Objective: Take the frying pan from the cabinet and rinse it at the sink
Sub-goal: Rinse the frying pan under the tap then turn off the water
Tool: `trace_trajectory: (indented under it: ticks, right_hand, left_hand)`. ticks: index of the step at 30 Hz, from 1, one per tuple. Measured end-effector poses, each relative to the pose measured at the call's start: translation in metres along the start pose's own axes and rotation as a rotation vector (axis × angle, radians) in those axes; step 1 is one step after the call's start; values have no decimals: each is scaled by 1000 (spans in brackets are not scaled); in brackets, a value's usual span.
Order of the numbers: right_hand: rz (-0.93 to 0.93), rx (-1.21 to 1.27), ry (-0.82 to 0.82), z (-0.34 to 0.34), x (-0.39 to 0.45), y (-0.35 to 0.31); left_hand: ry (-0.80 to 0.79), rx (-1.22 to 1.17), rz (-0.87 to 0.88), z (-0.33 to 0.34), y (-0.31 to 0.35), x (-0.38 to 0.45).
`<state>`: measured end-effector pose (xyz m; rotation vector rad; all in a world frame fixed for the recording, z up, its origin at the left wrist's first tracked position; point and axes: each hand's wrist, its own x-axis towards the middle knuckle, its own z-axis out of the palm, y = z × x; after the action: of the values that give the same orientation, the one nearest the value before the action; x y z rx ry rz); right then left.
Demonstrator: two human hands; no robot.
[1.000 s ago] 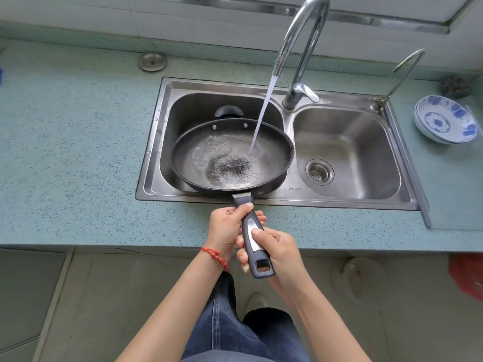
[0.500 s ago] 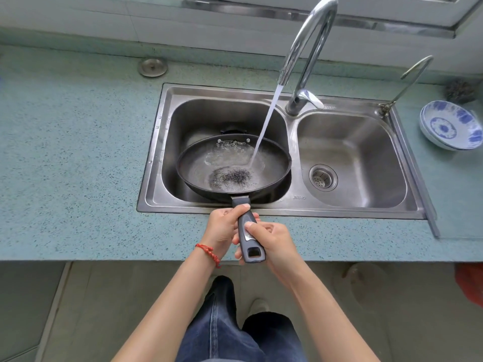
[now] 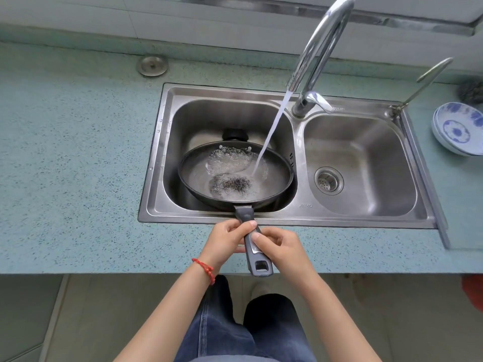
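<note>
Both hands were closed on the dark grey plastic handle (image 3: 252, 240) of the black round non-stick frying pan (image 3: 235, 173). Left hand (image 3: 224, 241) took the grip fwd, thumb across the top, nearest the bowl. Right hand (image 3: 281, 246) wrapped just behind it; the hanging-loop end stuck out twd the body, over the speckled blue-green worktop (image 3: 78, 178) edge.

Handle's long axis ran near-to-far, so the pan bowl lay straight ahead of the grip, held inside the left basin of the stainless steel double sink (image 3: 295, 212), approx level.

Water stream (image 3: 271, 131) from the chrome gooseneck tap (image 3: 318, 48) hit the bowl right of centre; water pooled inside.

Judgement: rinse underway; tipping fwd or sideways would dump the water, w/ left hand as pivot.
</note>
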<state>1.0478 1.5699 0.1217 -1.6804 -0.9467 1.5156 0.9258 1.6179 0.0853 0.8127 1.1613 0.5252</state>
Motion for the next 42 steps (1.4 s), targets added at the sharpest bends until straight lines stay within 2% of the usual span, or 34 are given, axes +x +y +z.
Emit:
trace_trajectory:
  ticks: [8, 17, 23, 29, 33, 42]
  right_hand:
    - [-8, -43, 29, -33, 37, 13]
    - [-77, 4, 373, -119, 139, -15]
    - [-138, 69, 568, -158, 200, -58]
    - [-230, -7, 614, -173, 236, -81]
    - [-321, -104, 629, -175, 237, -72]
    - [-335, -13, 680, -165, 243, -54]
  left_hand:
    - [91, 43, -5, 4, 1, -7]
    - [265, -45, -73, 13, -1, -8]
    - [282, 2, -44, 12, -2, -8]
    - [282, -29, -53, 15, 0, -8]
    - [284, -64, -62, 16, 2, -8]
    - [300, -97, -46, 18, 0, -6]
